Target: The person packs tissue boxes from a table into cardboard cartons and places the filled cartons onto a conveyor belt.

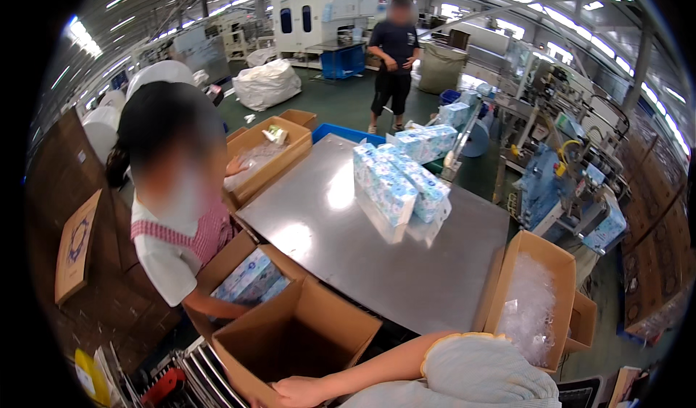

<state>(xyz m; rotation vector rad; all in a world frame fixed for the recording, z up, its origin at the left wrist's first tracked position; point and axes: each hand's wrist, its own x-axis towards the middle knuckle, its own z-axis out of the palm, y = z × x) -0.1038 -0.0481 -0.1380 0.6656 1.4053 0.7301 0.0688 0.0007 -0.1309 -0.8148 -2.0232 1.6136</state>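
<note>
My right hand (pixel 299 392) is closed on the near rim of an open cardboard box (pixel 337 314) at the bottom middle. The inside of this box looks dark and its floor is hard to make out. My right forearm comes in from the lower right, in a pale sleeve. My left hand does not show. Just left of my box stands another carton (pixel 279 259) holding blue flowered packs (pixel 250 277). A co-worker (pixel 181 198) in a pink checked apron has one arm down at that carton and the other hand at a farther box.
Beyond my box is a steel table (pixel 406 277) with long blue flowered packs (pixel 380 180) at its far side. A box of clear plastic film (pixel 525 306) stands right, another box (pixel 290 151) far left. Machinery (pixel 558 161) fills the right; a person (pixel 395 46) stands behind.
</note>
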